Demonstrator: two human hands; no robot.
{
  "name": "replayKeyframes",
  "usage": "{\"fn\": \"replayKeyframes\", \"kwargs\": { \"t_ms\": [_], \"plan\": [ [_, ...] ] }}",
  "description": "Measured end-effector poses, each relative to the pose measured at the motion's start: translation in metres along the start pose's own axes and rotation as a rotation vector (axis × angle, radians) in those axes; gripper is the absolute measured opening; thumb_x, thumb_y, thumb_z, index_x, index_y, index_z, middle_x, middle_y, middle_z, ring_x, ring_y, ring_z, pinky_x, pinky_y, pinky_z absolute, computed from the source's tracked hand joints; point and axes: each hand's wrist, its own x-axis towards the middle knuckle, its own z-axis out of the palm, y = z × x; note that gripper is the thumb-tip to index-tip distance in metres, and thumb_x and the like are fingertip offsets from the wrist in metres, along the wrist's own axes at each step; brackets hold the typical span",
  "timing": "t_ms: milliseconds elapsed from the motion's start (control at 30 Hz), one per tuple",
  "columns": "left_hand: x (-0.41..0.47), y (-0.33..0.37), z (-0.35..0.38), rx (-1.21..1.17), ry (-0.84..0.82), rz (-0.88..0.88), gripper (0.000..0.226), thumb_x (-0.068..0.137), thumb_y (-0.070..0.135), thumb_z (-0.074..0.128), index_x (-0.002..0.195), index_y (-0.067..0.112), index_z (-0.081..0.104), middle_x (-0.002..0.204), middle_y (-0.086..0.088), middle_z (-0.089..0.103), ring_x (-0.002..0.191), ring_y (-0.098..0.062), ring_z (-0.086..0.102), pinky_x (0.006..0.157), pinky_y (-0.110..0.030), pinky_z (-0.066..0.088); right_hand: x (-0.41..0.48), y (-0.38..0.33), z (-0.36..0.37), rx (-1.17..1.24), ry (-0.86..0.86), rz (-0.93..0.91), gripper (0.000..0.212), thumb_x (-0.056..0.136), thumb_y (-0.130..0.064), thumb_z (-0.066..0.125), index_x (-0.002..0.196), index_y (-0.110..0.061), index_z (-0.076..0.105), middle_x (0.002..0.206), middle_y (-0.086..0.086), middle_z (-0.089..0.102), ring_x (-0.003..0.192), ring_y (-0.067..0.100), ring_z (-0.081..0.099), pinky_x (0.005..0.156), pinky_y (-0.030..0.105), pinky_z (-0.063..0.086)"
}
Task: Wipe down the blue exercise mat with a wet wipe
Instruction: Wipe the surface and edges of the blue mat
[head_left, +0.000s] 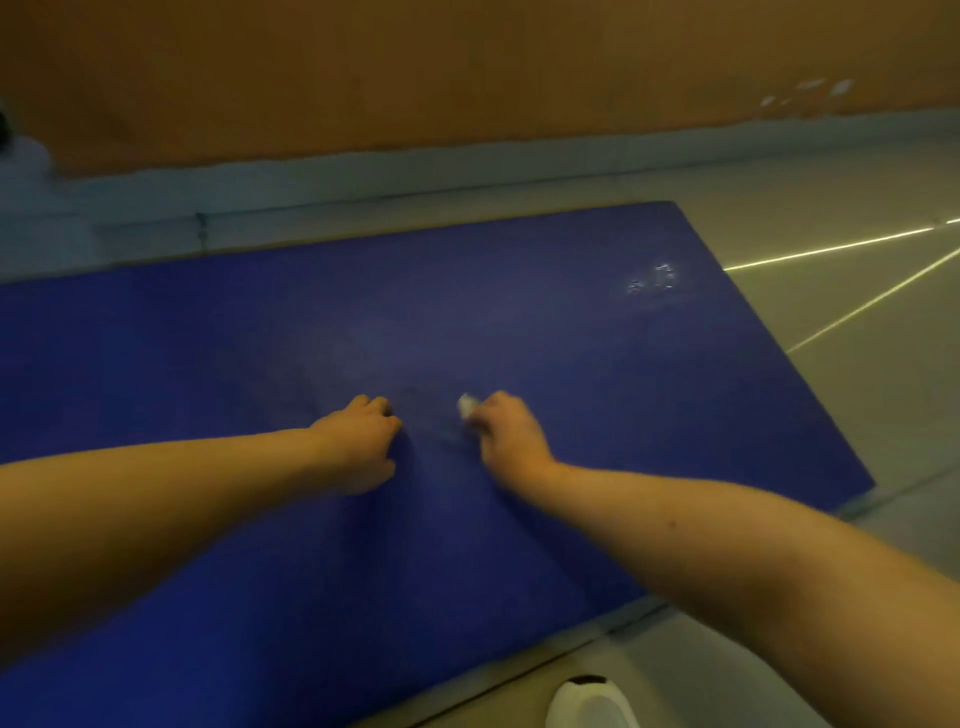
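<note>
The blue exercise mat (571, 338) lies flat on the floor and fills most of the head view. My right hand (511, 434) rests on the mat near its middle and grips a small white wet wipe (466, 404), which peeks out past the fingers. My left hand (363, 441) presses on the mat just to the left, fingers curled under, holding nothing that I can see. A worn pale patch (652, 280) marks the mat near its far right corner.
An orange wall (467, 78) with a pale skirting (415, 176) runs along the mat's far edge. Light tiled floor (857, 312) lies to the right. A white object (592, 704) sits on the floor near the bottom edge, below my right arm.
</note>
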Motion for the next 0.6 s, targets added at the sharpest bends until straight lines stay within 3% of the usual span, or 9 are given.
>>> {"fn": "replayKeyframes", "kwargs": {
  "t_ms": [133,233,300,433,533,600],
  "plan": [
    [0.017,0.047,-0.013,-0.098,0.061,0.072,0.057,0.097,0.043,0.056,0.147,0.019,0.043,0.147,-0.003,0.039,0.128,-0.026,0.045,0.105,-0.041,0.045,-0.045,-0.026,-0.022,0.134,-0.378,0.004,0.016,0.098,-0.014,0.061,0.094,-0.014,0.076,0.086,0.004,0.067,0.08,0.028,0.062,0.068,0.039,0.048],
    [0.021,0.079,-0.019,-0.437,0.104,0.084,0.067,0.097,0.049,0.058,0.152,0.016,0.037,0.148,-0.003,0.048,0.125,-0.023,0.055,0.102,-0.036,0.048,-0.052,-0.023,-0.067,0.189,-0.403,0.137,0.012,0.096,-0.018,0.064,0.088,-0.013,0.072,0.076,-0.001,0.061,0.073,0.022,0.058,0.064,0.034,0.043],
    [0.022,0.096,-0.021,-0.698,0.095,0.086,0.065,0.095,0.048,0.061,0.148,0.015,0.042,0.128,-0.002,0.064,0.107,-0.019,0.066,0.09,-0.036,0.054,-0.054,-0.016,-0.098,0.203,-0.429,0.199,0.015,0.094,-0.016,0.067,0.086,-0.005,0.071,0.073,0.003,0.065,0.072,0.022,0.061,0.066,0.038,0.05],
    [0.016,0.118,-0.028,-0.927,0.07,0.182,0.047,0.089,0.046,0.071,0.125,0.018,0.059,0.093,-0.004,0.075,0.085,-0.019,0.073,0.082,-0.044,0.06,-0.053,-0.013,-0.133,0.44,-0.239,0.37,0.016,0.09,-0.015,0.074,0.076,-0.016,0.067,0.077,0.001,0.069,0.074,0.013,0.066,0.07,0.028,0.057],
    [0.007,0.12,-0.03,-1.017,0.112,0.243,0.038,0.09,0.031,0.072,0.123,0.016,0.059,0.089,-0.005,0.076,0.082,-0.017,0.074,0.078,-0.037,0.061,-0.055,-0.023,-0.124,0.825,-0.107,0.551,0.008,0.096,-0.014,0.069,0.089,-0.01,0.066,0.084,0.009,0.069,0.071,0.015,0.066,0.065,0.025,0.057],
    [0.002,0.112,-0.029,-1.055,0.128,0.212,0.039,0.086,0.031,0.074,0.119,0.016,0.061,0.088,-0.006,0.076,0.079,-0.02,0.074,0.074,-0.041,0.06,-0.06,-0.027,-0.107,0.986,-0.106,0.607,0.012,0.099,-0.019,0.065,0.095,-0.007,0.065,0.091,0.012,0.071,0.079,0.021,0.069,0.069,0.029,0.058]
  ]
}}
